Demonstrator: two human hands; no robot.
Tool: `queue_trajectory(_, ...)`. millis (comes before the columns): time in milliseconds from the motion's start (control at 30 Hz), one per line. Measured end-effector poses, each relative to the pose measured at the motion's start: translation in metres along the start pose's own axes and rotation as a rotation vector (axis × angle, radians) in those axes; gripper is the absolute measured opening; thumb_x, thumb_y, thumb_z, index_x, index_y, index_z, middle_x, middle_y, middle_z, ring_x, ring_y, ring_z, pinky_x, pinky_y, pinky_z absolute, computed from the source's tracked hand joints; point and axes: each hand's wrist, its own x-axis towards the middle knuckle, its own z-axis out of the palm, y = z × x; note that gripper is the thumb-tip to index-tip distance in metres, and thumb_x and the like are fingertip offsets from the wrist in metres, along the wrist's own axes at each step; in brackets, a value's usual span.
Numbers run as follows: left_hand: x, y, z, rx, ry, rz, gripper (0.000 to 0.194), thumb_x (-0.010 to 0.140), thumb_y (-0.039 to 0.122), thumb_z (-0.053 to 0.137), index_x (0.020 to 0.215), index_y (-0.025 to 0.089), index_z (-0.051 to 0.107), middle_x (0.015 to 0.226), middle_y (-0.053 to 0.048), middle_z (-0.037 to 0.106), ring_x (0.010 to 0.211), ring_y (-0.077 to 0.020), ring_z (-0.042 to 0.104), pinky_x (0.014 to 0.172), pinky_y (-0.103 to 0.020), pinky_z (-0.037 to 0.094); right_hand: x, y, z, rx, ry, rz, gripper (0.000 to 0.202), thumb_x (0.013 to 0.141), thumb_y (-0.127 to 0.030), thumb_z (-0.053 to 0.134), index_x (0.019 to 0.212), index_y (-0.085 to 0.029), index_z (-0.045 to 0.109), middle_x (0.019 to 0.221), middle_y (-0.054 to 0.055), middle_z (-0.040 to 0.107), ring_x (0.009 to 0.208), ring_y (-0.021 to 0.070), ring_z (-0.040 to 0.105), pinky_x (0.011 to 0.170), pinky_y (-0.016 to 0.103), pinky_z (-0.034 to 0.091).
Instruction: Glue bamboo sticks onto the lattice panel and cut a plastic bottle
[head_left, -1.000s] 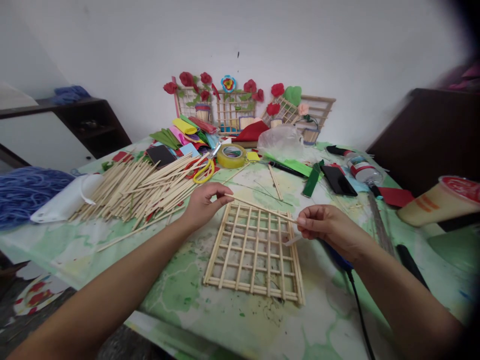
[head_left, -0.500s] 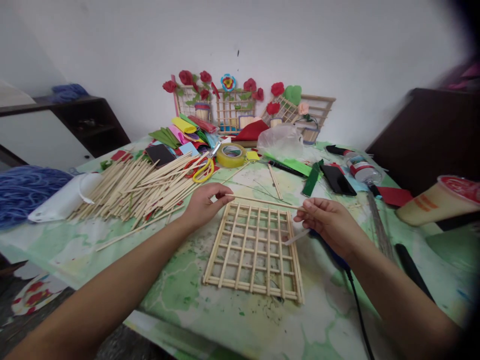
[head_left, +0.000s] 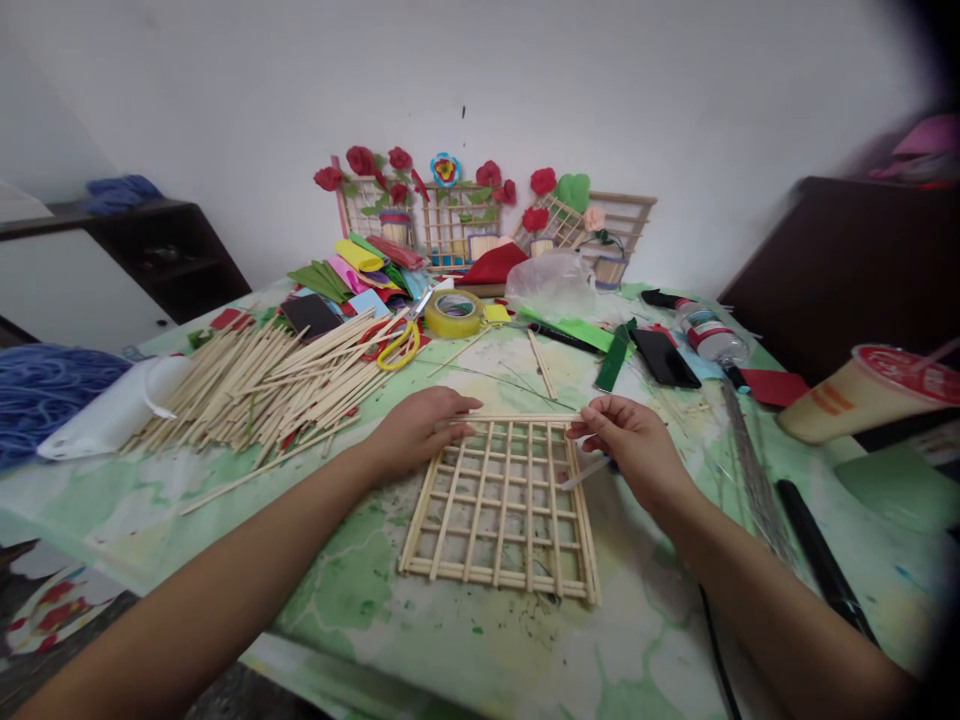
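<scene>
A square lattice of pale wooden sticks (head_left: pixel 506 505) lies flat on the table. Along its far edge runs a single thin stick (head_left: pixel 525 416). My left hand (head_left: pixel 420 430) is at the far left corner, its thumb and forefinger apart around the stick's left end and touching the lattice. With thumb and fingertips, my right hand (head_left: pixel 630 445) pinches the right end of that stick at the far right corner. A translucent glue stick (head_left: pixel 585 473) pokes out below the right hand over the lattice's right side; what it belongs to is mostly hidden.
Loose sticks (head_left: pixel 247 385) are heaped at left, beside yellow-handled scissors (head_left: pixel 400 345) and a tape roll (head_left: pixel 454 313). Rightward lie a phone (head_left: pixel 665 358), a bottle (head_left: pixel 712 335), a drink cup (head_left: pixel 862 395) and thin wires (head_left: pixel 754 465). Flower-decorated lattices (head_left: pixel 457 215) lean on the wall.
Both hands have brought the stick down toward me, onto the lattice's far edge. The left finger and thumb have parted; the right still pinches its end. The view has shifted slightly.
</scene>
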Motion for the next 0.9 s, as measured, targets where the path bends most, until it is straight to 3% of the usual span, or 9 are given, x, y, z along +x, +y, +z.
queue_trajectory(200,0.004,0.002,0.000,0.046,-0.066,-0.048,0.038,0.095,0.035,0.033,0.111,0.015,0.060,0.095,-0.008,0.065,0.092,-0.0191,0.058,0.083,-0.032,0.045,-0.002,-0.001,0.003,0.011,-0.038,-0.033,0.027,0.072,-0.042,0.069,0.071,-0.018,0.058,0.069,0.003,0.069,0.063,0.0124,0.062,0.055,0.021,0.046)
queue_trajectory(367,0.003,-0.010,0.002,0.031,0.016,-0.120,0.040,0.094,0.038,0.032,0.106,0.015,0.062,0.096,-0.009,0.066,0.092,-0.0198,0.058,0.086,-0.034,0.045,-0.004,-0.014,-0.010,-0.007,0.135,-0.113,0.022,0.071,-0.038,0.071,0.074,-0.018,0.064,0.081,0.005,0.070,0.074,0.0137,0.062,0.060,0.022,0.047)
queue_trajectory(533,0.003,-0.018,0.007,0.010,0.063,-0.185,0.040,0.094,0.038,0.032,0.105,0.014,0.062,0.099,-0.010,0.067,0.094,-0.0206,0.059,0.087,-0.036,0.046,-0.020,-0.019,-0.041,-0.082,0.308,-0.145,0.025,0.078,-0.043,0.062,0.074,-0.018,0.064,0.070,0.003,0.067,0.058,0.0124,0.056,0.056,0.024,0.044)
queue_trajectory(600,0.003,-0.018,0.010,-0.003,0.073,-0.210,0.039,0.094,0.038,0.033,0.104,0.015,0.063,0.098,-0.009,0.068,0.094,-0.0203,0.060,0.088,-0.036,0.046,-0.028,-0.015,-0.055,-0.243,0.372,-0.179,0.029,0.082,-0.044,0.056,0.072,-0.018,0.061,0.065,0.002,0.064,0.057,0.0135,0.055,0.058,0.026,0.043)
queue_trajectory(700,0.002,-0.018,0.013,-0.031,0.075,-0.241,0.039,0.093,0.040,0.033,0.102,0.017,0.063,0.098,-0.009,0.068,0.094,-0.0200,0.061,0.088,-0.035,0.048,-0.039,-0.006,-0.074,-0.704,0.451,-0.242,0.036,0.086,-0.047,0.046,0.068,-0.019,0.060,0.066,0.004,0.062,0.062,0.0174,0.055,0.062,0.030,0.041)
queue_trajectory(800,0.000,-0.020,0.016,-0.052,0.106,-0.276,0.041,0.091,0.046,0.034,0.100,0.019,0.064,0.098,-0.007,0.069,0.093,-0.0203,0.063,0.086,-0.034,0.050,-0.045,-0.001,-0.080,-1.077,0.297,-0.188,0.032,0.081,-0.049,0.054,0.078,-0.018,0.061,0.078,0.007,0.063,0.077,0.0225,0.058,0.070,0.033,0.041)
queue_trajectory(900,0.000,-0.026,0.019,-0.051,0.111,-0.311,0.040,0.089,0.048,0.038,0.100,0.020,0.064,0.100,-0.006,0.069,0.094,-0.0203,0.065,0.086,-0.033,0.051,-0.047,0.000,-0.074,-1.210,0.148,-0.069,0.032,0.075,-0.048,0.063,0.084,-0.017,0.061,0.083,0.008,0.061,0.086,0.0247,0.057,0.075,0.033,0.041)
